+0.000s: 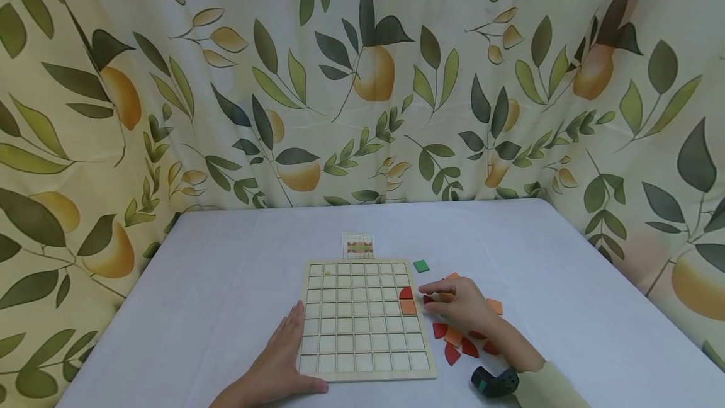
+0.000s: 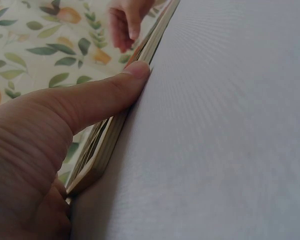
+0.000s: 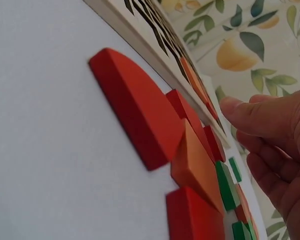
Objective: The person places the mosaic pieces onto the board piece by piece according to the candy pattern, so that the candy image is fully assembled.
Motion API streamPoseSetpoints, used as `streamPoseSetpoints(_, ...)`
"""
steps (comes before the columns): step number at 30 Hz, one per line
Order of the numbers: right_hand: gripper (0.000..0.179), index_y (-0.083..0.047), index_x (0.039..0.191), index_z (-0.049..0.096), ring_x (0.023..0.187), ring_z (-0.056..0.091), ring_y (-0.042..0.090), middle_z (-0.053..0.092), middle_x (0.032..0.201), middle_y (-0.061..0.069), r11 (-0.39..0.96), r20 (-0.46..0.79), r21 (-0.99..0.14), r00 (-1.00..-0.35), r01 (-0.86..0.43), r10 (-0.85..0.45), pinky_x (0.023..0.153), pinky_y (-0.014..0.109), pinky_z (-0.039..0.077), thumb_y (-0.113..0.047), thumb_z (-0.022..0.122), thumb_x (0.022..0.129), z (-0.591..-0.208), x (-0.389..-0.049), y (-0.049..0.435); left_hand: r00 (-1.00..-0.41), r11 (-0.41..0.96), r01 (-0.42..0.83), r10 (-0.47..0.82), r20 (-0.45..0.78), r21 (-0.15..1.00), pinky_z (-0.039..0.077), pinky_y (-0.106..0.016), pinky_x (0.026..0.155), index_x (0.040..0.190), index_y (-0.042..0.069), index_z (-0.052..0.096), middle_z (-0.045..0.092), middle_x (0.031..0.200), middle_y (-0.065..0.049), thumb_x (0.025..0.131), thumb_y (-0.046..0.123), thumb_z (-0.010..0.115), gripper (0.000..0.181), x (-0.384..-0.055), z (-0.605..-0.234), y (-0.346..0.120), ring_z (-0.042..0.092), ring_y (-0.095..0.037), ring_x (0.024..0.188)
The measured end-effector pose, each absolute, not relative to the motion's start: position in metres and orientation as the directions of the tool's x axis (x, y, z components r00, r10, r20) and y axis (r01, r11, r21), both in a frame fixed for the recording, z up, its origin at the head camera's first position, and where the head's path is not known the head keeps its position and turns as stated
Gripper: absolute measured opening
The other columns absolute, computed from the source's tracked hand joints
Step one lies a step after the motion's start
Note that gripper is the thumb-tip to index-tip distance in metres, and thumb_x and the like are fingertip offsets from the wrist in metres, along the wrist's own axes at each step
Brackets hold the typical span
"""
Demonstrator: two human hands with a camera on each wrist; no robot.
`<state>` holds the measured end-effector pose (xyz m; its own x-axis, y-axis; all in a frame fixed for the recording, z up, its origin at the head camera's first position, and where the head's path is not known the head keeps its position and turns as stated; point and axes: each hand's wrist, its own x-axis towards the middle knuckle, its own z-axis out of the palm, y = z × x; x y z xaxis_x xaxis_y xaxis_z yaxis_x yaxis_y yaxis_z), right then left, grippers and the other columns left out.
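Note:
A wooden grid board [image 1: 367, 378] lies on the white table. My left hand [image 1: 277, 357] rests against its lower left corner, fingers straight along the left side; in the left wrist view the thumb [image 2: 105, 97] touches the near edge. On the board's right column sit a red quarter-round piece [image 1: 406, 293] and an orange square [image 1: 408, 307]. My right hand [image 1: 460, 303] hovers beside the board's right edge, fingers loosely bent, with no piece visible in them in the right wrist view. Under its fingertips a dark red piece [image 1: 427, 299] partly shows.
Loose red pieces [image 1: 469, 347] and orange squares [image 1: 494, 306] are scattered right of the board. A green piece [image 1: 421, 266] lies near its upper right corner. Behind the board is a small pattern card [image 1: 358, 247]. A black device [image 1: 495, 382] is at the right wrist.

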<state>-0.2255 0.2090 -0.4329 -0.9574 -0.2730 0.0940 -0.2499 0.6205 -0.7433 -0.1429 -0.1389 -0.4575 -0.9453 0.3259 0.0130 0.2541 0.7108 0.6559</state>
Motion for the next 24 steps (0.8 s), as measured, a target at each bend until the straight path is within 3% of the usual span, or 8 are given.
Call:
streamPoseSetpoints(6, 0.029, -0.009, 0.105, 0.071, 0.094, 0.056, 0.021, 0.068, 0.097, -0.001, 0.616, 0.122, -0.729, -0.942, -0.299, -0.313, 0.070, 0.021, 0.050, -0.011, 0.075, 0.076, -0.4335, -0.2282, 0.2143, -0.946, 0.713, 0.255, 0.323, 0.017, 0.653, 0.008, -0.050, 0.108, 0.145, -0.005, 0.004, 0.006, 0.150, -0.021, 0.050, 0.071, 0.072, 0.139, -0.1431, -0.4564, -0.1383, 0.006, -0.034, 0.137)
streamPoseSetpoints(24, 0.024, -0.011, 0.101, 0.072, 0.081, 0.057, 0.012, 0.067, 0.095, -0.004, 0.654, 0.150, -0.654, -0.913, -0.380, -0.380, 0.071, 0.023, 0.051, -0.009, 0.074, 0.076, -0.4384, -0.2355, 0.2110, -0.946, 0.704, 0.252, 0.324, 0.015, 0.664, 0.008, -0.050, 0.108, 0.144, -0.005, 0.004, 0.007, 0.151, -0.020, 0.051, 0.069, 0.074, 0.138, -0.1415, -0.4565, -0.1381, 0.006, -0.032, 0.137)
